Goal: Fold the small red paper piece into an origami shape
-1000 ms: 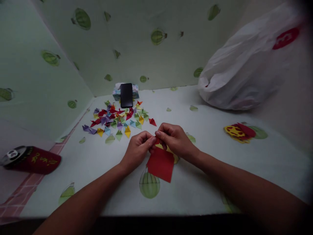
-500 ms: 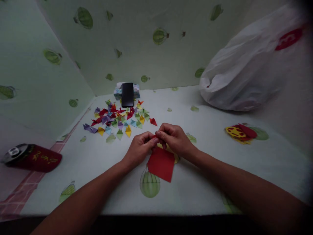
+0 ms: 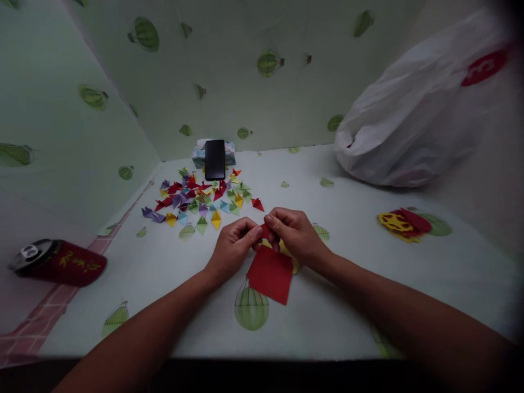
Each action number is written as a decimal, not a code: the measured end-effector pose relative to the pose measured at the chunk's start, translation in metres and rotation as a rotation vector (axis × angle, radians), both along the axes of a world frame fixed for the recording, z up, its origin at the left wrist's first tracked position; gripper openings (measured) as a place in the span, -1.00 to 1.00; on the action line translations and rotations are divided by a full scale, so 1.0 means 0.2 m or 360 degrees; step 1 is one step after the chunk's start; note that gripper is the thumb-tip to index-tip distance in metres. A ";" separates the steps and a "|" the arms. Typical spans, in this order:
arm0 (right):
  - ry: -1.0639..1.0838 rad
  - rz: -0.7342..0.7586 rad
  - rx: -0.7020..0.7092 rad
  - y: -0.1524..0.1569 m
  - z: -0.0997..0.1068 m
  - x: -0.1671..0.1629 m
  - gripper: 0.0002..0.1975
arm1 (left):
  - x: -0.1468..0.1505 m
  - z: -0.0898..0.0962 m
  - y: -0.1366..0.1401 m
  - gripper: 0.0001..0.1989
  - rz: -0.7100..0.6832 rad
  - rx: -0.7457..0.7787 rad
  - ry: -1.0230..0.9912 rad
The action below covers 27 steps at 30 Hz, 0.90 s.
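Between my two hands is a small folded piece of red paper (image 3: pixel 265 231), partly covered by the fingers. My left hand (image 3: pixel 236 243) pinches its left side with thumb and forefinger. On the other side my right hand (image 3: pixel 292 232) grips it, thumb on top. Just below the hands a flat red paper square (image 3: pixel 270 275) lies on the table, with a yellow piece (image 3: pixel 295 266) showing from under its right edge. Several folded paper cranes (image 3: pixel 200 199) in many colours are spread out beyond my left hand.
A phone (image 3: pixel 215 159) leans on a tissue box (image 3: pixel 230 155) at the back. To the left stands a red can (image 3: pixel 61 263). A white plastic bag (image 3: pixel 393 125) rests at the back right, with yellow and red paper cutouts (image 3: pixel 399 224) in front of it.
My hands have moved slightly apart, and more of the small red paper shows between the fingertips. The view has shifted a little; the things on the table stay where they were.
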State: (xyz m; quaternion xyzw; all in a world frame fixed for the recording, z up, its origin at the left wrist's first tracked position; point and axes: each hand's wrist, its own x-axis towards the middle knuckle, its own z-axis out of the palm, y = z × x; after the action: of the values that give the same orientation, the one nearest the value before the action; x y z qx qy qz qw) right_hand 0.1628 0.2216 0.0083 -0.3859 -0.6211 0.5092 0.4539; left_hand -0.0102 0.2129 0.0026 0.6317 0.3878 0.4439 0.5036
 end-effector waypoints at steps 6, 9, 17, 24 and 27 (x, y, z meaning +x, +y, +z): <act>0.0283 0.0070 -0.0139 0.02 -0.01 0.00 -0.65 | 0.01 -0.05 0.02 -0.81 0.0213 -0.0269 -0.0396; 0.0286 0.0162 -0.0160 0.02 -0.01 0.00 -0.71 | 0.02 -0.05 0.02 -0.76 0.0213 -0.0418 -0.0546; 0.0047 0.0147 -0.0009 0.03 -0.01 0.00 -0.82 | 0.02 -0.04 0.02 -0.73 0.0085 -0.0413 -0.0506; -0.0271 0.0047 0.0298 0.01 -0.01 0.02 -0.89 | 0.01 -0.05 0.04 -0.75 0.0213 -0.0358 -0.0507; -0.0150 -0.0010 0.0297 0.01 -0.02 0.01 -0.94 | 0.02 -0.04 0.04 -0.73 0.0246 -0.0408 -0.0571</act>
State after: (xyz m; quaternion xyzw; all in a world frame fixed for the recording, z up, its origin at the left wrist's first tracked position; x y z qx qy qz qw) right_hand 0.1648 0.2235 0.0052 -0.3675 -0.6852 0.4289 0.4598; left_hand -0.0062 0.2205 -0.0057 0.4420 0.3924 0.5336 0.6050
